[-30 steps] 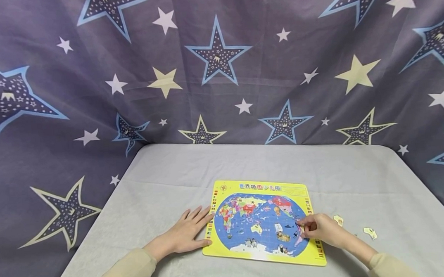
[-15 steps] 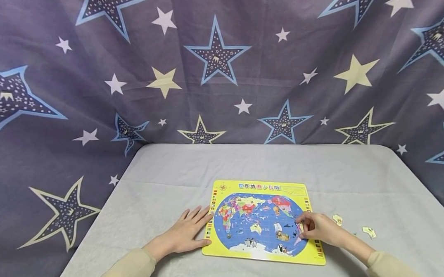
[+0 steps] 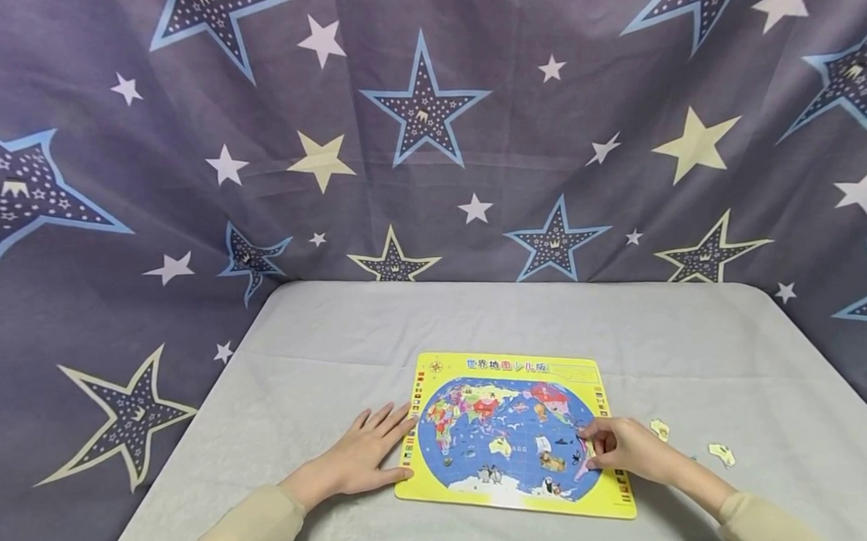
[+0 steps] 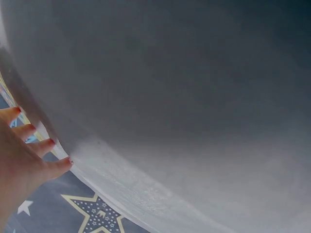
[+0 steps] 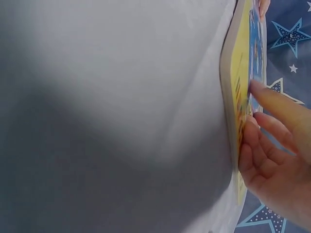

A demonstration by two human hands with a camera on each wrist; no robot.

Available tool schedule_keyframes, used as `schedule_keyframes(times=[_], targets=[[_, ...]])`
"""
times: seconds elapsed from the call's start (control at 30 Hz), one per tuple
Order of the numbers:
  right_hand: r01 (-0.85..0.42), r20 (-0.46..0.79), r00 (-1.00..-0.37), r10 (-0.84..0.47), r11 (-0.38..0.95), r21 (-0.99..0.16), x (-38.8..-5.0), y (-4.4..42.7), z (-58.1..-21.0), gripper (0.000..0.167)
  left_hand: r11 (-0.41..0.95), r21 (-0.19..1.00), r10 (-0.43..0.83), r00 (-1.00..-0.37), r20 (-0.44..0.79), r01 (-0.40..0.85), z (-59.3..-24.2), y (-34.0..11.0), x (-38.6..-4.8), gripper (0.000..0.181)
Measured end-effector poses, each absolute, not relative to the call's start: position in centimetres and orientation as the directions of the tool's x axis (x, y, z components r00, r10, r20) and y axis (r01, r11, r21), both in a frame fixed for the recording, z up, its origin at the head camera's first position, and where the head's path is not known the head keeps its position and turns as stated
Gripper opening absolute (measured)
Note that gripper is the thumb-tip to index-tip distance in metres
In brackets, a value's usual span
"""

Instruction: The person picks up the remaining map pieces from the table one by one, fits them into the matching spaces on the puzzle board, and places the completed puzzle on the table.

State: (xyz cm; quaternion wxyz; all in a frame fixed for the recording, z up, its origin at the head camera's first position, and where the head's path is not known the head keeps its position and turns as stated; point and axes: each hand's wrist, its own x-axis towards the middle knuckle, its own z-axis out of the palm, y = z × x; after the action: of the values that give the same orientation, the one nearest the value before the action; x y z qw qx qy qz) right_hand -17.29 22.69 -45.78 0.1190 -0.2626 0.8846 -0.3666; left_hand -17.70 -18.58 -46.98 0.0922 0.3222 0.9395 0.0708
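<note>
A yellow-bordered world map puzzle board (image 3: 516, 503) lies flat on the table, its blue ocean filled with coloured lands and animal pictures. My left hand (image 3: 358, 459) rests beside the board's left edge with spread, straight fingers, the fingertips touching the border. Over the right side of the map, my right hand (image 3: 626, 449) pinches a pink and yellow puzzle piece (image 3: 582, 469) between thumb and forefinger, at South America's place. The fingers cover much of that piece. In the right wrist view the other fingers are curled by the board's yellow border (image 5: 238, 82).
Two loose pale-yellow puzzle pieces lie right of the board: one piece (image 3: 660, 430) near the right wrist, another piece (image 3: 721, 454) farther right. A grey cloth covers the table (image 3: 479, 317). Behind it hangs a star-patterned curtain (image 3: 430, 190).
The right hand's fingers shift only slightly over the pink and yellow piece. The left hand, the board and the loose pieces stay where they were.
</note>
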Motion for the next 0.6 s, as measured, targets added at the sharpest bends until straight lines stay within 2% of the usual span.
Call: schedule_keyframes(times=[0.47,0.6], targets=[[-0.335,-0.006,-0.856,-0.518,0.563,-0.755,-17.49,23.12,-45.94,0.029,0.781,0.196,0.62,-0.775,-0.125,0.593,-46.86,-18.52,-17.7,0.076],[-0.317,-0.013,-0.876,-0.482,0.595,-0.739,-17.67,23.09,-45.87,0.025,0.782,0.193,0.619,-0.775,-0.13,0.593,-46.95,-18.59,-17.71,0.076]])
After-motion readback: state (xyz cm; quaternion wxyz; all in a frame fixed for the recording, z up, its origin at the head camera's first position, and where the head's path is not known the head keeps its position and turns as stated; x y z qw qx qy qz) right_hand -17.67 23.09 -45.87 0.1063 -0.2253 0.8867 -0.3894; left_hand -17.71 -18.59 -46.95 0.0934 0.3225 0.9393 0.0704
